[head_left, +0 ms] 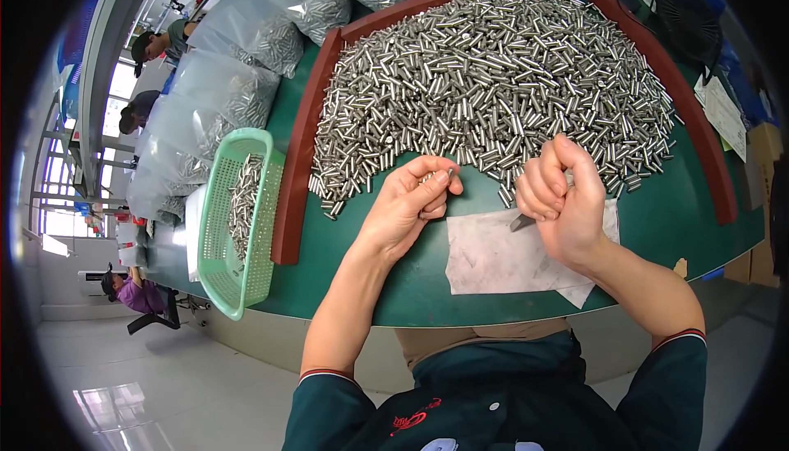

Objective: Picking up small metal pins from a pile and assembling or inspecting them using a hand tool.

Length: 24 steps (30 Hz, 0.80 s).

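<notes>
In front of me spreads a large heap of short silver metal pins [493,81] on the green table. My left hand [403,204] is closed at the heap's near edge. Small metal pins [425,178] show between its curled fingers and thumb; how many is hidden. To its right, my right hand [563,200] is curled into a loose fist above a smudged white cloth [489,258]. The end of a dark grey, slim tool [520,222] sticks out from the bottom of that fist. The rest of the tool is hidden in the palm.
Dark red wooden rails [304,147] frame the heap on the left, back and right. A light green plastic basket [261,274] holding pins stands left of it. Clear bags of pins [316,11] line the far left. A black fan [689,27] stands far right. Other people sit at left.
</notes>
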### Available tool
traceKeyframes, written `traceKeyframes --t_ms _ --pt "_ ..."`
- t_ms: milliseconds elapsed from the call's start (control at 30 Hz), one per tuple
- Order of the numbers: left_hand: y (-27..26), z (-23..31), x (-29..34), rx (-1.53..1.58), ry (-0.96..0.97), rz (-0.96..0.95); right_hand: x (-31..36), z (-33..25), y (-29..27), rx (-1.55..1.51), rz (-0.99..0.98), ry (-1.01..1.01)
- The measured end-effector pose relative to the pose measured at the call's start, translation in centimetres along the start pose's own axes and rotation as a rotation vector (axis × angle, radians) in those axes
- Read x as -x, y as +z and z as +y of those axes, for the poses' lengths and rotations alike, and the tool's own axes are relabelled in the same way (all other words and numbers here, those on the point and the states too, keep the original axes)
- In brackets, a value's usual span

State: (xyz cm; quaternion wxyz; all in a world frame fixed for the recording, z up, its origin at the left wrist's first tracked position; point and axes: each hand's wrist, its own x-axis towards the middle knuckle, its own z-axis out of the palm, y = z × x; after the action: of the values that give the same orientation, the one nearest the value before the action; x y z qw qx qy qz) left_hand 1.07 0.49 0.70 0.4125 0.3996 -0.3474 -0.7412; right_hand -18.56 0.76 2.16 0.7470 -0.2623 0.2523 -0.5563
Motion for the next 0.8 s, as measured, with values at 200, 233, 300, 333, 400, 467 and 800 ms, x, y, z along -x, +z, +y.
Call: traceKeyframes --t_ms 200,233,300,333,400,467,800 --pt "0.0 -0.1 -0.1 -0.020 -0.005 0.006 0.1 0.3 -0.2 0.086 -0.027 -0.031" --pt "0.0 -0.1 -0.1 -0.015 -0.009 0.009 0.1 0.3 -0.2 0.092 -0.034 -0.032" --pt "0.0 0.0 0.0 -0.010 -0.012 0.013 0.0 0.4 -0.2 0.091 -0.032 -0.036" --pt "0.0 0.0 0.0 -0.005 -0.020 0.010 0.0 0.4 -0.1 0.091 -0.028 -0.042" --pt "0.1 0.2 0.1 0.002 -0.026 0.007 0.0 0.3 0.0 0.095 -0.022 -0.037" --pt "0.2 0.3 0.1 0.038 -0.046 0.005 0.0 0.4 -0.1 0.099 -0.016 -0.027" --pt "-0.4 1.4 0.2 0.272 0.007 0.092 -0.1 0.3 -0.2 0.087 0.000 -0.028"
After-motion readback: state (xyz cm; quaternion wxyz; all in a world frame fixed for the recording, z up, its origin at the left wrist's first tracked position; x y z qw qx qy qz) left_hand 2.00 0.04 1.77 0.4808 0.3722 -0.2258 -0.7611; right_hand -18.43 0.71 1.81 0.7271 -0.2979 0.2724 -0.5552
